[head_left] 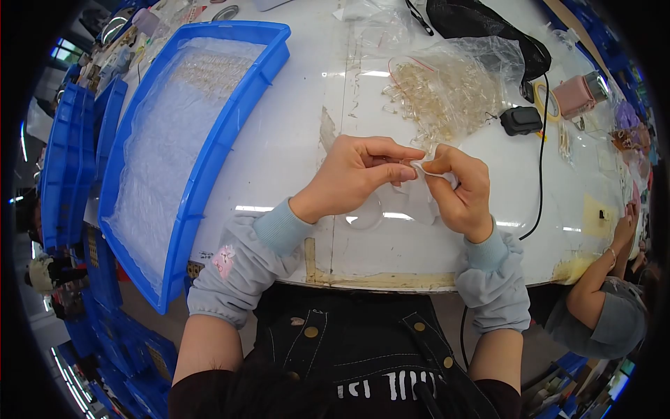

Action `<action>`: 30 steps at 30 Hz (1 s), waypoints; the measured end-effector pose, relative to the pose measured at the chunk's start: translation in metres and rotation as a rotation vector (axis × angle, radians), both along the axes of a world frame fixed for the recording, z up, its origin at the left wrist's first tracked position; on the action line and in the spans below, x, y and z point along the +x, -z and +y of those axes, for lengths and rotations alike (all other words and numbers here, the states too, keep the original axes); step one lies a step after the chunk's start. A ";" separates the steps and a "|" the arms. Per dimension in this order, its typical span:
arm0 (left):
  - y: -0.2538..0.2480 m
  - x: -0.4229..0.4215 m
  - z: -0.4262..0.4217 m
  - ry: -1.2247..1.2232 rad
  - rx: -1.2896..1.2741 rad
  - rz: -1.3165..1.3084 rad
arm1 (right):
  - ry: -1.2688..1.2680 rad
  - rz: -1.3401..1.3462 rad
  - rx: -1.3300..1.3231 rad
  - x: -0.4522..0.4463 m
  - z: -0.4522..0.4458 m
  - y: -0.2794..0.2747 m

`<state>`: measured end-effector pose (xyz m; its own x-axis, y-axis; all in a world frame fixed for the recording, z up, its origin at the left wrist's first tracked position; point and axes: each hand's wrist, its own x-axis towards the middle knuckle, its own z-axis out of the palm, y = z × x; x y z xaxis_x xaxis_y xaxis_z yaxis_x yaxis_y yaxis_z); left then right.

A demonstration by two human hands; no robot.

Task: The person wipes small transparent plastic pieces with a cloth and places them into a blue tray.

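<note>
Over the white table [279,167], my two hands meet at the middle of the view. My right hand [457,185] pinches a small white cloth or tissue [436,173], with its fingers bent around it. The thumb and fingertips of my left hand [359,171] close at the left end of that white piece; whether they hold a small part there is too small to tell. Just beyond my hands lies a pile of small clear and gold-coloured pieces [447,91], partly in a clear plastic bag [499,52]. A round clear item [364,213] rests below my left hand.
A blue tray [202,185] lined with plastic stands at the left, with rows of small pieces at its far end. Right of the pile are a black case [520,121], yellow tape [548,101], a pink box [574,96] and a cable. Another person's arm [593,293] is at far right.
</note>
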<state>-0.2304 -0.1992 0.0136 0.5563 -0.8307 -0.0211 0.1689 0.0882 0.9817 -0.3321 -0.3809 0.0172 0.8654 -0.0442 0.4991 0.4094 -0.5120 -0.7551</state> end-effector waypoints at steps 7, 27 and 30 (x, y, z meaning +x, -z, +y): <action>-0.001 0.002 0.001 0.013 -0.002 0.049 | 0.030 -0.056 -0.059 0.002 0.004 0.002; -0.005 0.005 0.003 0.043 0.052 0.099 | 0.066 -0.042 -0.033 0.003 0.005 0.002; -0.003 0.003 0.000 0.040 0.023 0.122 | 0.066 -0.038 -0.013 0.002 0.006 0.002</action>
